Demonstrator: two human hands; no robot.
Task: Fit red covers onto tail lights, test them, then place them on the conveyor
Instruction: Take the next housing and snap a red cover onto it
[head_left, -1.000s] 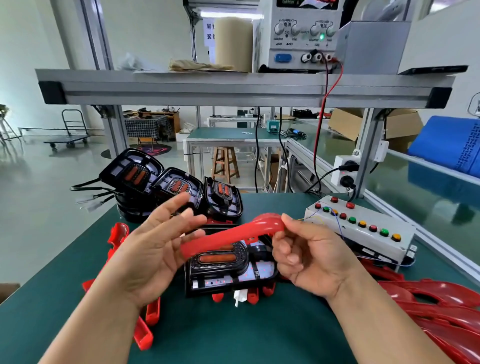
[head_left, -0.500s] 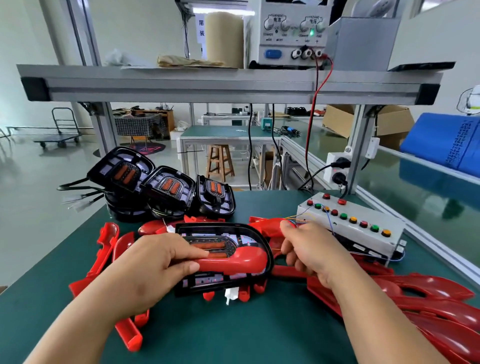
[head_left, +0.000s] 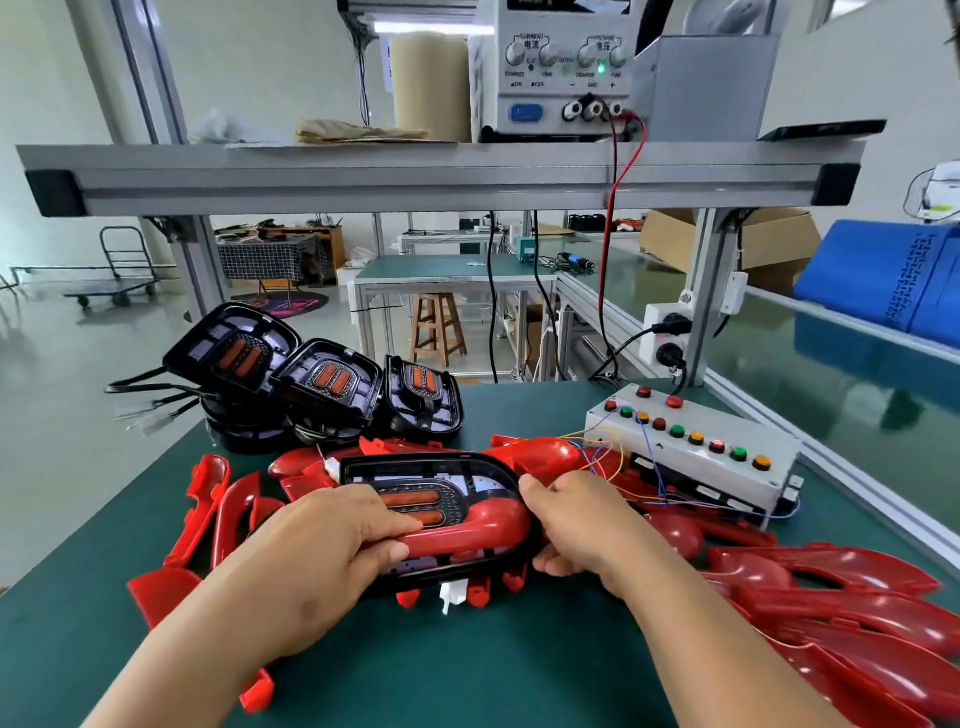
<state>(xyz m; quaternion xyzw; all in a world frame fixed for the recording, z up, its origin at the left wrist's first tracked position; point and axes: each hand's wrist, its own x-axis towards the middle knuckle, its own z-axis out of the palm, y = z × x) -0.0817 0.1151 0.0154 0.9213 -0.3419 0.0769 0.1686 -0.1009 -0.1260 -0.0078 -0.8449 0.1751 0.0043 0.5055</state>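
A black tail light with two orange strips lies face up at the middle of the green table. A curved red cover sits along its lower right edge. My left hand presses on the cover's left end and the light's near side. My right hand grips the light's right end, thumb against the cover's bend. A white plug sticks out under the light's near edge.
Three bare tail lights lean in a stack at the back left. Loose red covers lie left and in a pile at the right. A grey button test box with coloured wires stands back right. The conveyor runs along the right.
The red cover came down from mid-air onto the tail light. My right hand moved from the wires by the test box to the light's right end; both hands now press on it.
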